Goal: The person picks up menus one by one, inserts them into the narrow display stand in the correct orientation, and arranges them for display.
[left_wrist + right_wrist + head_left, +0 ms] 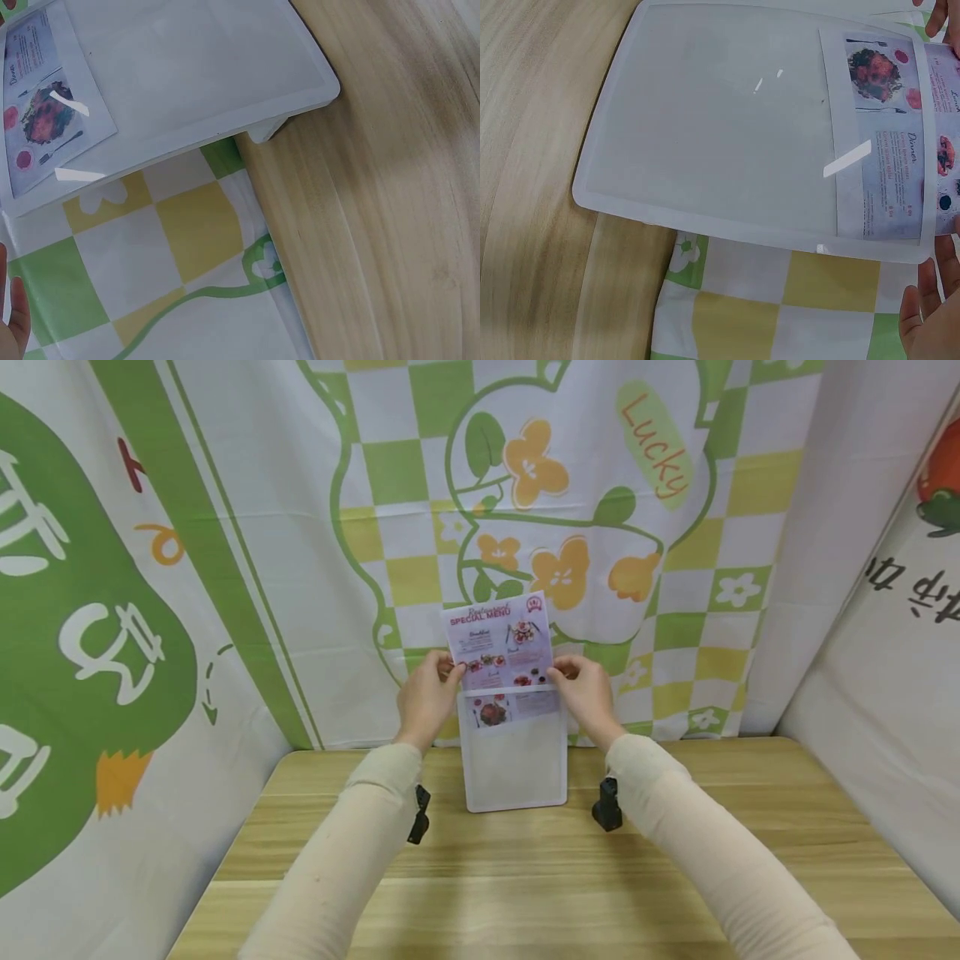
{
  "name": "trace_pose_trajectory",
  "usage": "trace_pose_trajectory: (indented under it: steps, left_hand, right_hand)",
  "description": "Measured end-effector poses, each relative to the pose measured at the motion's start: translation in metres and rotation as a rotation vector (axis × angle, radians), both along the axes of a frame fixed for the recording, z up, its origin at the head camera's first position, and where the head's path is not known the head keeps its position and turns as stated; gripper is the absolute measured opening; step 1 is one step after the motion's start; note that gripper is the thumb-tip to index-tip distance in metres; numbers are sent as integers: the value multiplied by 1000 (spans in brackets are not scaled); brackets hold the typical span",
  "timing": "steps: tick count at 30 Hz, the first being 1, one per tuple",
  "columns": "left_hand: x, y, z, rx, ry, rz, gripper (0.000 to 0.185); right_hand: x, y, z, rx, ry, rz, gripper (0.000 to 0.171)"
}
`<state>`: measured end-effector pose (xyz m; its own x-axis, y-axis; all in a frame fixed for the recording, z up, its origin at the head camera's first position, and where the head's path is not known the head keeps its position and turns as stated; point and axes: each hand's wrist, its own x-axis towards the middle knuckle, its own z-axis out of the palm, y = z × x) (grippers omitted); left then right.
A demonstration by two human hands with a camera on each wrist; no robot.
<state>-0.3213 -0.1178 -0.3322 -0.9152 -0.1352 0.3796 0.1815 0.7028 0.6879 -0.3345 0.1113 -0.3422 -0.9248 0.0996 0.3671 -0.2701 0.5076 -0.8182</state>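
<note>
A printed restaurant menu sheet (495, 639) stands partly above a white-rimmed sign holder (517, 768). Its lower strip shows through the holder's clear front, slightly tilted. My left hand (426, 697) pinches the sheet's left edge between thumb and fingers, just above the holder's top rim. On the opposite edge, at about the same height, my right hand (585, 697) pinches the sheet too. The right wrist view shows the menu's dinner section (889, 150) behind the clear panel, its edge inside the holder. In the left wrist view a small support foot (266, 129) shows behind the holder.
The holder stands on a wooden table (495, 885), close to its back edge. Right behind it hangs a printed curtain (397, 477) with green and yellow checks. More printed cloth (67, 635) hangs at the left, and another cloth at the right. A black wrist camera (607, 804) sits under the right wrist.
</note>
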Motion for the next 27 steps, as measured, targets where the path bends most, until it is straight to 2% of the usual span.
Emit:
trace_pose_trajectory:
  steps: [5, 16, 27]
  left_hand:
    - [2, 0, -3, -21, 4, 6, 27]
    - [4, -1, -12, -44, -24, -11, 26]
    - [0, 1, 0, -36, -11, -17, 29]
  right_hand:
    - [1, -2, 3, -34, -26, 17, 23]
    - [-1, -2, 17, -60, 6, 19, 24]
    - [0, 2, 3, -35, 10, 30, 20]
